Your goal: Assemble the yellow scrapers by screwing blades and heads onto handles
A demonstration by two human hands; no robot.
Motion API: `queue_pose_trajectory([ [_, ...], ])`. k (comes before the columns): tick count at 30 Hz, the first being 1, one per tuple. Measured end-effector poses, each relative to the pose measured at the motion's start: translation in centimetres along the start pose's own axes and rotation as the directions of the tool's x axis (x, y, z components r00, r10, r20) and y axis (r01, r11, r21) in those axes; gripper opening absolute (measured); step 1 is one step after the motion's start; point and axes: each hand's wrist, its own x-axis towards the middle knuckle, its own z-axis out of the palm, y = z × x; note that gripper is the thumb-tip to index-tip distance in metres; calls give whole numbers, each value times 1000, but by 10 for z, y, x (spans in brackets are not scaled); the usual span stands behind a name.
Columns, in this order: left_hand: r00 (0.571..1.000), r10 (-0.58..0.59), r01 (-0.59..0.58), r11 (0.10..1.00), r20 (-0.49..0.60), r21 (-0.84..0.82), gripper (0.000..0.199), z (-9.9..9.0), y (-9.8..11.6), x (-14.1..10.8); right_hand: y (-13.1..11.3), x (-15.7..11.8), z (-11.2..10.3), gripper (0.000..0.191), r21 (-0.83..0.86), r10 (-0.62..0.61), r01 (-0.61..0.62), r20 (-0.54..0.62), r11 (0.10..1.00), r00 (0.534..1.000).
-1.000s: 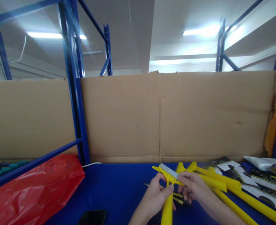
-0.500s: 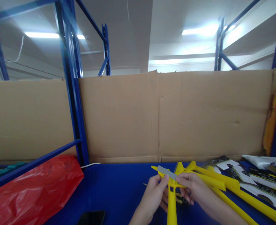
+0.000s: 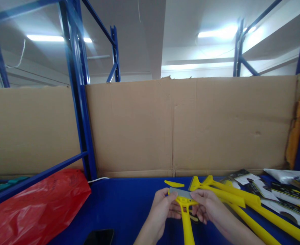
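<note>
A yellow scraper [image 3: 187,223] with a flat grey metal blade [image 3: 179,193] is held between my two hands, head up and handle toward me. My left hand [image 3: 162,207] pinches the left end of the blade and head, thumb on top. At the right end, my right hand [image 3: 206,204] pinches the blade's corner between thumb and fingers. Just beyond the blade a slim yellow strip [image 3: 174,184], like a blade cover, lies on the blue table. Behind the scraper, partly hidden by my fingers, is a black and yellow object [image 3: 194,217] that I cannot make out.
Several other yellow scrapers [image 3: 237,190] lie to the right, beside black and white packages [image 3: 289,204]. A red plastic bag [image 3: 45,204] is at the left, and a dark phone-like object [image 3: 99,237] sits at the front. Cardboard [image 3: 129,129] walls the back of the blue table [image 3: 119,200].
The scraper's head has turned from slanting to nearly level and its handle now leans the other way. My left hand has shifted slightly left; both hands still hold the scraper.
</note>
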Motion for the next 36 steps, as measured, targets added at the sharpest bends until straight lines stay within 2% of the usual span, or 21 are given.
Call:
queue_pose_trajectory([
  [6,1000,-8,9,999,20,-35,26,-2,-5,2,-6,0,0,23,-58,24,-30,-101,998,995],
  [11,990,-1,20,992,144,-128,21,-3,-4,2,-4,2,-3,25,-65,28,-34,-95,997,995],
  [17,988,-5,30,987,155,-160,22,-3,-3,1,-8,-3,3,28,-61,38,-47,-137,997,990],
  [25,999,-43,44,988,10,-150,20,2,-2,0,-10,-4,7,27,12,37,-35,-151,999,988],
  [30,999,-41,38,992,-22,-118,14,2,2,-2,-7,-4,8,20,67,75,-66,-134,996,988],
  [36,997,-42,31,988,-68,-151,13,3,4,-2,-5,-5,5,16,99,40,-28,-115,995,993],
])
